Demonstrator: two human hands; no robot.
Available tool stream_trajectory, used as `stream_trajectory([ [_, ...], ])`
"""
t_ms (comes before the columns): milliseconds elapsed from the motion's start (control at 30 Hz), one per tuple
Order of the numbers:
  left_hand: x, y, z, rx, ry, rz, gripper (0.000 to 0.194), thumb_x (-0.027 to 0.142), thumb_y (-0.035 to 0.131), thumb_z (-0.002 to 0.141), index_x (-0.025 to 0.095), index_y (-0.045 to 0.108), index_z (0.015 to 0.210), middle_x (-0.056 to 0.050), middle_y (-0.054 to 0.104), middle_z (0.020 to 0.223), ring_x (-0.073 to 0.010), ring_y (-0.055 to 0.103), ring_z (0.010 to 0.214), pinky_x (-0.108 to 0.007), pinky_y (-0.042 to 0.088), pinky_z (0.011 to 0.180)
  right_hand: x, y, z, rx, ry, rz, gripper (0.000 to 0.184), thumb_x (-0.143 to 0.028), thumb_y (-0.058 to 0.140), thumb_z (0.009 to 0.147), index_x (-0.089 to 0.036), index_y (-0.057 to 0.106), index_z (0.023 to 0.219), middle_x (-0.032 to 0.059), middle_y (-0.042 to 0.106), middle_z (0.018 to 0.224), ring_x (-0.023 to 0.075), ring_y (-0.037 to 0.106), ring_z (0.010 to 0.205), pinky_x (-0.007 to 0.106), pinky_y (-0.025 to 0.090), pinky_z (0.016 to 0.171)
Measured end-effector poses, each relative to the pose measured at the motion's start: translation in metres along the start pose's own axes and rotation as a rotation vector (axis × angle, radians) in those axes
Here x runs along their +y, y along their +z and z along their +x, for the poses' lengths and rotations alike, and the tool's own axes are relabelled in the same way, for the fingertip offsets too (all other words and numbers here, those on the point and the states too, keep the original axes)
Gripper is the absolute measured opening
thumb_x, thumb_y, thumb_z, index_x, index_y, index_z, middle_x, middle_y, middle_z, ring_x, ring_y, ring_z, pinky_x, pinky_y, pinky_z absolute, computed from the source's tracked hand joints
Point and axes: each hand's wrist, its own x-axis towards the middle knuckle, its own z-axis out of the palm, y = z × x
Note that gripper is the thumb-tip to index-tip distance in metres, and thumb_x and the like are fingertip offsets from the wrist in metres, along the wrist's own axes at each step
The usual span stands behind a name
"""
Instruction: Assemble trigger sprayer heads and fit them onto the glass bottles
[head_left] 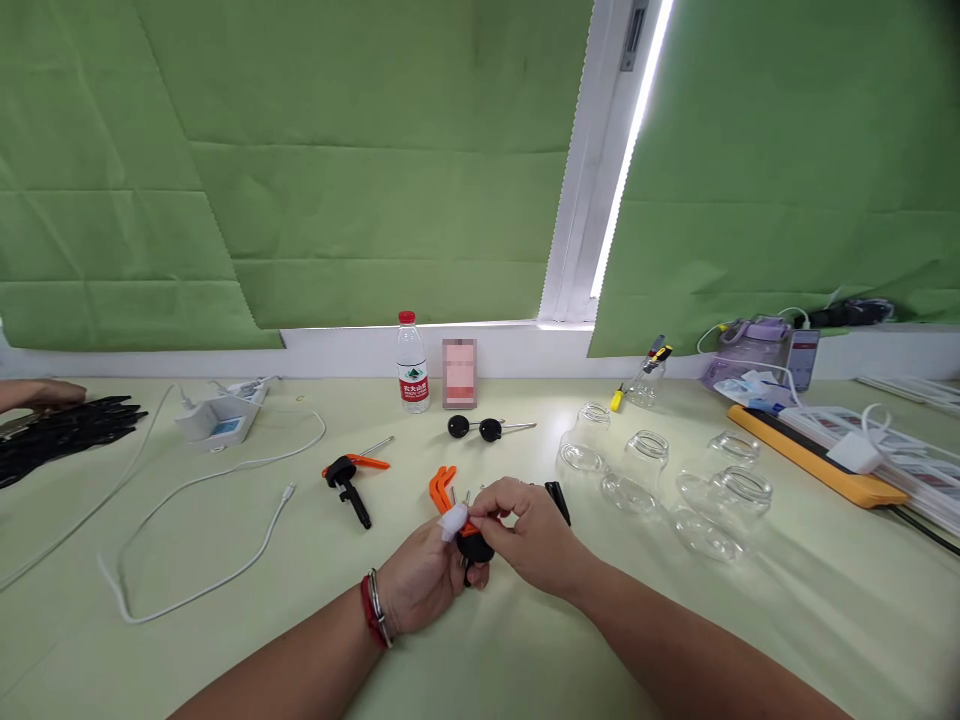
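Observation:
My left hand (427,580) is closed around a round black part (475,546), which it holds up off the table. White wrapping (453,521) covers the tip of my left thumb. My right hand (529,532) pinches at an orange piece (471,527) on top of that black part; the fingers hide most of it. Just beyond my hands lie orange bent pieces (442,488). A black handle-like piece (558,502) shows behind my right hand. To the left rests a similar black part with an orange lever (367,461) and a metal rod.
Several clear jars (632,472) stand at the right. Round black parts with rods (491,429) lie ahead, near a water bottle (413,375) and pink-screened device (459,374). A white cable (202,488) loops from a power strip (225,425). At far left, another person's hand (45,394) touches black strips.

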Motion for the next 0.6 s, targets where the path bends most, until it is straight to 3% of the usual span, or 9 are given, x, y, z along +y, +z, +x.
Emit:
stream_trajectory([
  [167, 0.002, -0.001, 0.0, 0.022, 0.019, -0.044, 0.037, 0.052, 0.048, 0.087, 0.016, 0.06, 0.084, 0.0, 0.053, 0.068, -0.0099, 0.048, 0.056, -0.026, 0.04, 0.059, -0.003, -0.007, -0.001, -0.159, -0.09, -0.148, 0.027, -0.014, 0.071, 0.065, -0.023, 0.07, 0.09, 0.0042, 0.066, 0.108, 0.0214, 0.057, 0.104, 0.037, 0.041, 0.093],
  [267, 0.004, -0.001, -0.001, -0.023, 0.028, -0.016, 0.036, 0.05, 0.046, 0.089, 0.017, 0.061, 0.085, -0.002, 0.055, 0.073, -0.0106, 0.051, 0.06, -0.025, 0.041, 0.06, -0.005, -0.012, -0.001, -0.246, -0.119, -0.218, 0.041, -0.01, 0.075, 0.06, -0.024, 0.068, 0.097, 0.0031, 0.066, 0.11, 0.0226, 0.054, 0.108, 0.037, 0.037, 0.096],
  [433, 0.013, 0.0, -0.007, -0.113, 0.046, 0.213, 0.039, 0.052, 0.051, 0.085, 0.016, 0.064, 0.084, -0.007, 0.058, 0.081, -0.0157, 0.054, 0.073, -0.03, 0.044, 0.07, -0.014, -0.028, 0.001, -0.405, -0.223, -0.248, 0.027, -0.011, 0.071, 0.07, -0.023, 0.067, 0.094, 0.0035, 0.066, 0.107, 0.0206, 0.055, 0.105, 0.034, 0.039, 0.094],
  [533, 0.018, 0.002, -0.01, -0.145, -0.013, 0.412, 0.039, 0.052, 0.054, 0.082, 0.015, 0.065, 0.079, -0.005, 0.057, 0.073, -0.015, 0.052, 0.065, -0.028, 0.044, 0.063, -0.016, -0.031, 0.0, -0.47, -0.266, -0.227, 0.021, -0.014, 0.069, 0.075, -0.022, 0.067, 0.093, 0.0047, 0.065, 0.108, 0.0199, 0.055, 0.105, 0.033, 0.04, 0.094],
  [600, 0.019, 0.004, -0.011, -0.161, -0.072, 0.507, 0.029, 0.044, 0.06, 0.079, 0.015, 0.064, 0.077, -0.003, 0.056, 0.069, -0.0131, 0.05, 0.058, -0.027, 0.043, 0.059, -0.015, -0.029, -0.001, -0.511, -0.292, -0.23, 0.022, -0.012, 0.069, 0.073, -0.021, 0.067, 0.093, 0.0047, 0.066, 0.106, 0.0195, 0.056, 0.103, 0.032, 0.041, 0.093],
])
